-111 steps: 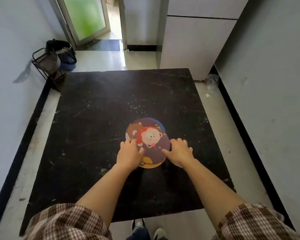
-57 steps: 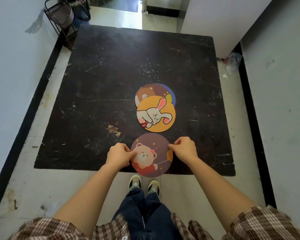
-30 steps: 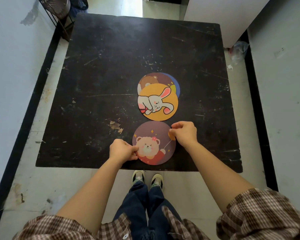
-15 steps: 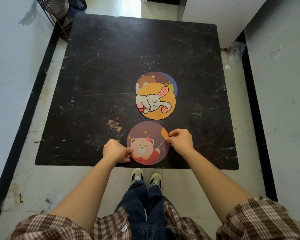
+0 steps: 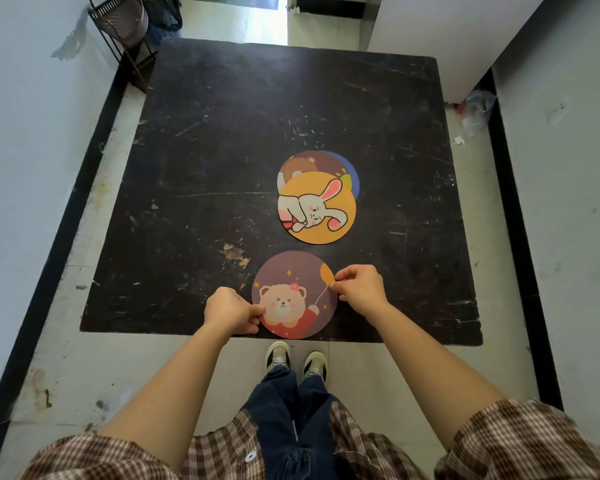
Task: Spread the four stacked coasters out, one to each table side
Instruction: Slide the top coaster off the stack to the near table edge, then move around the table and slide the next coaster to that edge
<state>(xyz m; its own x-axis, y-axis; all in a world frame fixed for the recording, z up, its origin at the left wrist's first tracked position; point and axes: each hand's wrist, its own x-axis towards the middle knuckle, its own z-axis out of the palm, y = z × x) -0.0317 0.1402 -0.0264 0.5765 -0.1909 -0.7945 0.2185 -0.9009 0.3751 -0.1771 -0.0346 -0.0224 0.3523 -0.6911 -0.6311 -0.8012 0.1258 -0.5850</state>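
Black table: bare beyond the fingertips to the far edge, and to both sides of the hands.
Obstacles: bear coaster between left hand and right hand; just beyond the fingers, rabbit coaster overlapping two more coasters.
Wire rack: off the far-left corner.

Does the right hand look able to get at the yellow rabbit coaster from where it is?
Probably yes. The right hand pinches the bear coaster at the near edge; the rabbit coaster lies just beyond, topmost on its pile, with only bare table between. It must let go first.
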